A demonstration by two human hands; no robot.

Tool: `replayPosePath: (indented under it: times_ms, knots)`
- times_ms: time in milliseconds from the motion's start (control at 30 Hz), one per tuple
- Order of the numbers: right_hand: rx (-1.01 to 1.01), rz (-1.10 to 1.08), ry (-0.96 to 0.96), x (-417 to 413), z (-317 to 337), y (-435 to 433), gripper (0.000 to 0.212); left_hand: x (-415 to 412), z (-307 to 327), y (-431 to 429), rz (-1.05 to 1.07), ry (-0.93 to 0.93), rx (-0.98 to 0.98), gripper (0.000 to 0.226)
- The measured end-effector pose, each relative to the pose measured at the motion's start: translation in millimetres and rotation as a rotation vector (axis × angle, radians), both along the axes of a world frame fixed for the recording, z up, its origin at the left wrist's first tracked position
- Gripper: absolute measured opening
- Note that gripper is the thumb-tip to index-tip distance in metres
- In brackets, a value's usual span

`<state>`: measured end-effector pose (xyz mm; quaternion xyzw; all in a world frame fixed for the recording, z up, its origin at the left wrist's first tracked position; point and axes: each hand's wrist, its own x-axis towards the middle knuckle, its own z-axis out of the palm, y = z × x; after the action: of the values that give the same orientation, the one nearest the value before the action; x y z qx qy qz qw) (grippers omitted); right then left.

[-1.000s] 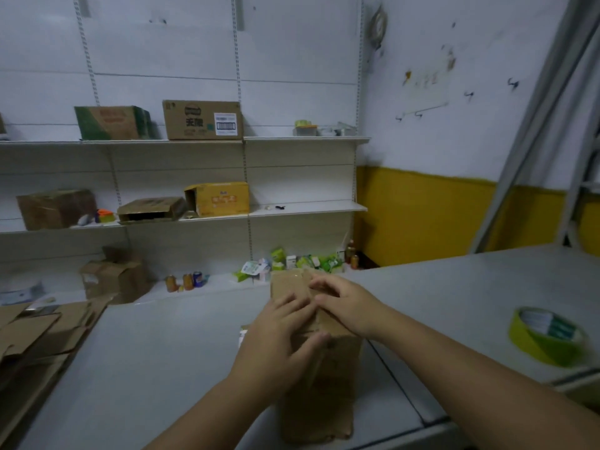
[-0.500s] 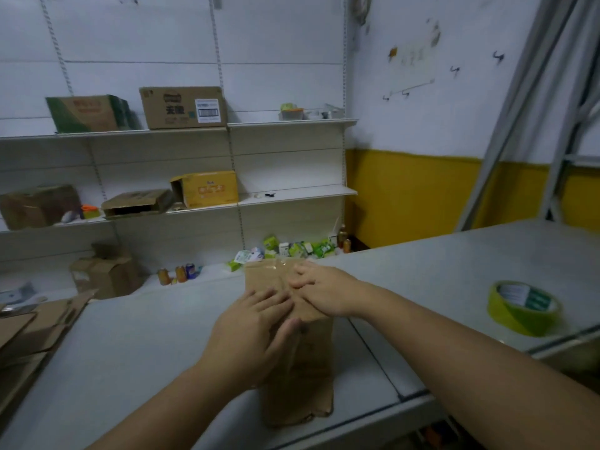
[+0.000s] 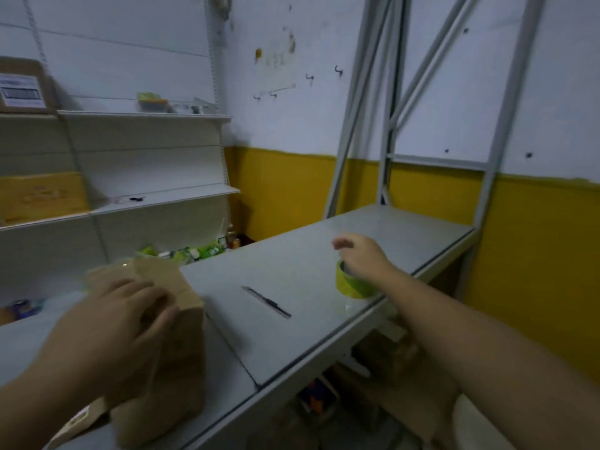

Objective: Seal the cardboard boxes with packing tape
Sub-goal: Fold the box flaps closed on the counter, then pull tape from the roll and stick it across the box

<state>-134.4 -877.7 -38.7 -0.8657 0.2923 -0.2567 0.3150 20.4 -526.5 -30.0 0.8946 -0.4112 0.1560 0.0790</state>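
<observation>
A tall brown cardboard box (image 3: 181, 352) stands on the grey table (image 3: 292, 264) at the lower left, its top flaps folded down. My left hand (image 3: 107, 319) rests flat on the box top, fingers spread and the thumb against the upper front face. A yellow-green roll of packing tape (image 3: 352, 285) sits near the table's right edge. My right hand (image 3: 363, 258) is on top of the roll, fingers curled down onto its rim and into its core, one finger sticking out to the left. The picture is blurred.
A dark slim cutter (image 3: 266, 302) lies on the table between box and tape. White wall shelves (image 3: 156, 196) at the left carry boxes and small packets. A grey metal rack frame (image 3: 389, 125) rises behind the table. Cartons sit under the table.
My right hand left the box top and swung right onto the tape roll. The view turned right. My left hand stayed on the box.
</observation>
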Motion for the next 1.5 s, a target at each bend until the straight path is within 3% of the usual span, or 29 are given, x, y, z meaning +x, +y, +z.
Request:
replayPosePath:
  times_ms: [133, 200, 300, 433, 533, 567, 667, 833, 967, 1100, 1200, 1300, 1433, 1500]
  knots:
    - [-0.108, 0.055, 0.307, -26, -4, -32, 0.023, -33, 28, -29, -0.086, -0.177, -0.135, 0.046]
    - [-0.201, 0.114, 0.487, -25, -5, -33, 0.029, -63, 33, -52, -0.238, -0.059, -0.243, 0.031]
    - [-0.358, 0.160, 0.637, -25, -4, -27, 0.033, -101, 20, -87, -0.423, 0.229, -0.129, 0.028]
    - [-0.196, 0.211, 0.368, -27, 21, -21, 0.037, -105, -5, -111, -0.441, 0.428, -0.076, 0.029]
    - [-0.143, 0.294, 0.360, -35, 34, -16, 0.006, -89, -7, -114, -0.367, 0.665, -0.238, 0.027]
    - [-0.131, 0.305, 0.349, -38, 34, -16, 0.005, -83, -6, -114, -0.335, 0.747, -0.310, 0.025]
    - [-0.058, 0.259, 0.228, -50, 31, -18, 0.018, -75, -5, -113, -0.280, 0.896, -0.400, 0.018]
    - [-0.092, 0.220, 0.094, -71, 22, -22, 0.019, -83, -23, -133, -0.319, 0.996, -0.393, 0.017]
    - [-0.108, 0.204, 0.025, -87, 16, -19, 0.018, -103, -32, -185, -0.346, 1.228, -0.477, 0.035]
    - [-0.082, 0.205, -0.285, -95, 52, -13, 0.010, -135, -36, -240, -0.399, 1.378, -0.465, 0.068]
    - [-0.039, 0.287, -0.354, -96, 83, -4, 0.014, -151, -19, -259, -0.558, 1.512, -0.591, 0.075]
    - [0.017, 0.330, -0.332, -94, 85, 1, 0.013, -144, 2, -248, -0.661, 1.571, -0.656, 0.071]
    - [0.078, 0.390, -0.411, -77, 78, 21, 0.009, -124, 16, -202, -0.593, 1.530, -0.704, 0.049]
    - [0.119, 0.439, -0.466, -62, 77, 41, 0.010, -117, 20, -177, -0.578, 1.538, -0.720, 0.049]
